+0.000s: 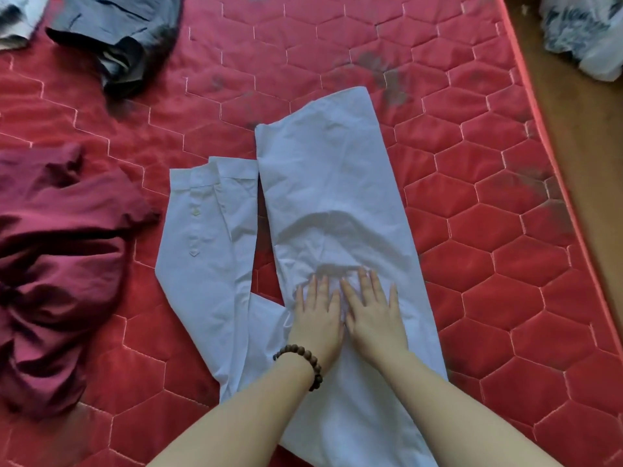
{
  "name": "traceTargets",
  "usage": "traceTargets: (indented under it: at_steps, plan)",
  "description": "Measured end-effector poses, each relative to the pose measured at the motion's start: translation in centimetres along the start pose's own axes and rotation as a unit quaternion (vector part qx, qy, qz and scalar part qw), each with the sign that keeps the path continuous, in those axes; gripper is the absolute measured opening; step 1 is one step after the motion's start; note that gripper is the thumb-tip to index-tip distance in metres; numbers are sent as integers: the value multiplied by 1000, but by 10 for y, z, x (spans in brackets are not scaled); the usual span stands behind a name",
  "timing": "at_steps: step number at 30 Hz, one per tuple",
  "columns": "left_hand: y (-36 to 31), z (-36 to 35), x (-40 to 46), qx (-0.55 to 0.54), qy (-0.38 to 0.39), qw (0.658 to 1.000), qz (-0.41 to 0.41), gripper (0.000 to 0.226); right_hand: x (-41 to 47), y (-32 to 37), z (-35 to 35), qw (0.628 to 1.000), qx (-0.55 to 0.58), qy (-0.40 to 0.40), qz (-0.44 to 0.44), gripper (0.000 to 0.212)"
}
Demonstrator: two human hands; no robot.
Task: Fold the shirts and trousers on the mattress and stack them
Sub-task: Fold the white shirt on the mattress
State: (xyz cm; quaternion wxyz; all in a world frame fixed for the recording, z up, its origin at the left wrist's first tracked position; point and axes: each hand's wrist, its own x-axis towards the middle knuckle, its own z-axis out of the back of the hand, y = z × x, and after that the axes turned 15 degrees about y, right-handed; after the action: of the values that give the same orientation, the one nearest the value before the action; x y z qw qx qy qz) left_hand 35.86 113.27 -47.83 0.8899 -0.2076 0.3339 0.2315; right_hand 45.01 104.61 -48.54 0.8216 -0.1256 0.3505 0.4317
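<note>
A white garment (323, 183) lies spread flat in the middle of the red quilted mattress (488, 264). Its long folded body runs away from me, and a narrower buttoned part (209, 237) lies alongside on the left. My left hand (318, 315), with a bead bracelet on the wrist, and my right hand (371, 311) rest side by side, palms down and fingers spread, pressing on the near part of the body. Neither hand grips the cloth. A crumpled maroon garment (57, 264) lies at the left.
A dark grey and black heap of clothes (118, 38) lies at the far left, with a pale piece (17, 18) in the corner. The mattress edge (553, 156) runs along the right, with brown floor beyond. A patterned white bag (586, 35) sits on that floor.
</note>
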Motion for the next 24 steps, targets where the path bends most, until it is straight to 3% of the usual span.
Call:
traceTargets:
  at_steps: [6,14,24]
  plan:
    - [29,54,67,-25,-43,997,66,61,71,-20,56,999,-25,-36,18,60]
    - [78,115,134,-18,-84,995,52,61,141,-38,117,998,-35,-31,37,62]
    - [114,170,208,-22,-164,981,98,65,219,-28,176,996,-40,-43,65,61]
